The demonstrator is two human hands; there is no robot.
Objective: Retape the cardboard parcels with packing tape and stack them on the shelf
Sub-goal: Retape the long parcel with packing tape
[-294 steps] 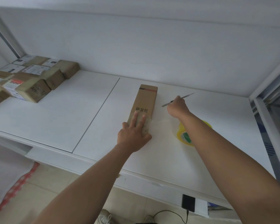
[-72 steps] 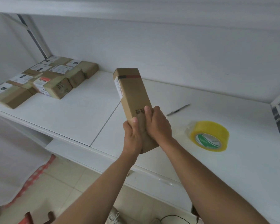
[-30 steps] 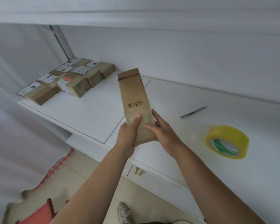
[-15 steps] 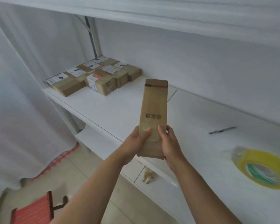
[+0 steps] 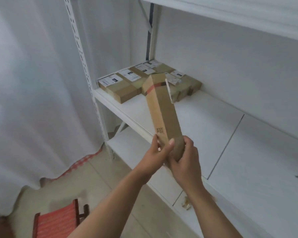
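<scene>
Head view: we hold the long cardboard parcel [image 5: 163, 114] by its near end, its far end tilted up and away from us toward the stacked parcels [image 5: 127, 83] at the far left of the shelf [image 5: 205, 121]. We judge taping done and stacking in hand; next we must carry it over and lay it flat beside or atop that group. Our left hand [image 5: 159, 152] pinches the left edge, thumb on top; our right hand [image 5: 184, 158] wraps the end from below, both arms stretched forward.

Head-worn view; downward, near hands [image 5: 172, 155]
</scene>
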